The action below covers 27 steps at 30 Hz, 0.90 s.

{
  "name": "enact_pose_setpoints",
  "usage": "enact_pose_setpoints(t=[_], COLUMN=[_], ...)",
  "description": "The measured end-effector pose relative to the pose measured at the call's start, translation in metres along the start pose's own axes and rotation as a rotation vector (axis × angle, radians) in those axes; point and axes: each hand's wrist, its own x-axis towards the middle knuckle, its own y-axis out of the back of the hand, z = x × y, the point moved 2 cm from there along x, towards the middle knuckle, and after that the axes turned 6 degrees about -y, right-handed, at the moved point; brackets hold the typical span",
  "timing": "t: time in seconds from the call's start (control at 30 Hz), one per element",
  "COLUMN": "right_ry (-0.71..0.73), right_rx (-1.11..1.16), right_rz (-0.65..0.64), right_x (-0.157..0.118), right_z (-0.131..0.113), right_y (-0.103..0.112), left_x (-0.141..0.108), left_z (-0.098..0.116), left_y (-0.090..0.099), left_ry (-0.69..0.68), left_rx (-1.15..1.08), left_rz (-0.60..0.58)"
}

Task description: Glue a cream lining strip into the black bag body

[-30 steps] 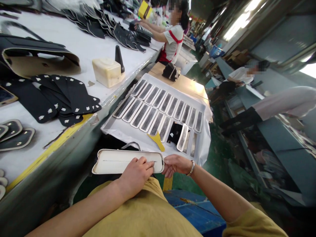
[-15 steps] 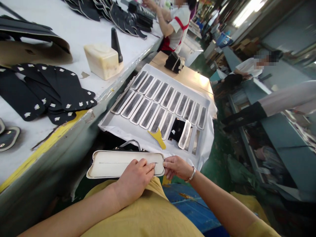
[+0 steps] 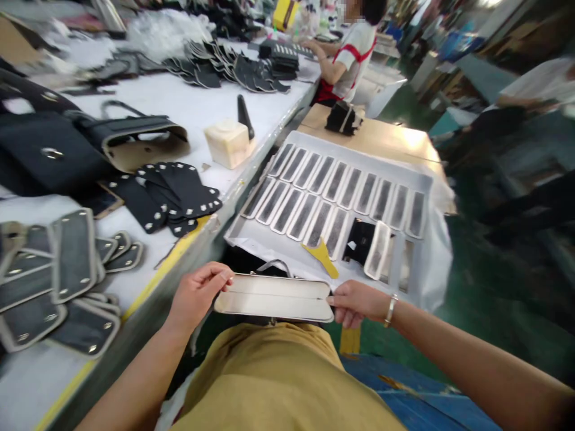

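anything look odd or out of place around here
On the tray, a black piece breaks up the near row of pale-edged strips, and the strip just right of it looks askew. A yellow tool lies slantwise at the tray's near edge. No damage is visible on the held white panel.

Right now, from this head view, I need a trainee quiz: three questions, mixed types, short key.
1. Multiple choice: which part of the long white panel with rounded ends is the person's bare left hand at, as pictured?
A) right end
B) left end
C) middle

2. True or false: neither the left hand nor the bare right hand touches the flat yellow piece with a forked end.

3. Fill in: beside the cream-coloured, box-shaped block is a tapered object, coloured ____.

Key: 1. B; 2. True; 3. black.
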Motion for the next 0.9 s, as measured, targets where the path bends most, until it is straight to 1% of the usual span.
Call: enact_pose_setpoints(t=[0.03,0.07,0.1,0.13,0.2,0.23,0.33,0.4,0.47,0.53,0.6,0.67,0.73,0.77,0.83,0.87,0.9], right_ry=[0.006,0.014,0.022,0.028,0.030,0.025,-0.006,-0.019,-0.011,0.020,0.075,0.139,0.231,0.303,0.505,0.617,0.713], right_rx=[0.003,0.026,0.052,0.071,0.086,0.075,-0.029,-0.101,-0.115,-0.087,-0.084,-0.152,-0.266,-0.327,-0.435,-0.488,-0.557], right_rz=[-0.004,-0.021,-0.036,-0.049,-0.049,-0.037,0.017,0.049,0.067,0.098,0.161,0.226,0.304,0.370,0.530,0.596,0.637], right_x=[0.001,0.003,0.005,0.008,0.011,0.011,0.009,0.008,0.008,0.007,0.005,0.002,-0.003,-0.005,-0.011,-0.014,-0.016], right_z=[0.003,0.005,0.006,0.007,0.007,0.006,0.001,-0.003,-0.005,-0.003,0.003,0.009,0.011,0.010,0.002,-0.004,-0.011], right_y=[0.000,0.000,0.000,0.000,0.000,0.000,-0.002,-0.003,-0.006,-0.009,-0.010,-0.007,-0.001,0.002,0.007,0.007,0.005], left_x=[-0.003,-0.005,-0.008,-0.009,-0.009,-0.007,-0.003,-0.002,-0.004,-0.008,-0.011,-0.008,0.001,0.006,0.017,0.021,0.025], left_z=[-0.013,-0.026,-0.038,-0.049,-0.062,-0.064,-0.063,-0.058,-0.054,-0.052,-0.051,-0.051,-0.047,-0.043,-0.034,-0.029,-0.025], left_y=[0.018,0.032,0.041,0.045,0.044,0.041,0.030,0.026,0.025,0.024,0.025,0.028,0.032,0.033,0.032,0.030,0.028], left_ry=[0.101,0.212,0.310,0.385,0.447,0.455,0.479,0.496,0.495,0.480,0.443,0.355,0.204,0.115,-0.040,-0.090,-0.121], left_rx=[-0.031,-0.078,-0.151,-0.219,-0.305,-0.323,-0.318,-0.294,-0.274,-0.250,-0.185,-0.057,0.090,0.156,0.269,0.317,0.362], left_rz=[0.088,0.086,0.028,-0.061,-0.179,-0.212,-0.246,-0.244,-0.233,-0.215,-0.223,-0.277,-0.315,-0.317,-0.347,-0.390,-0.448])
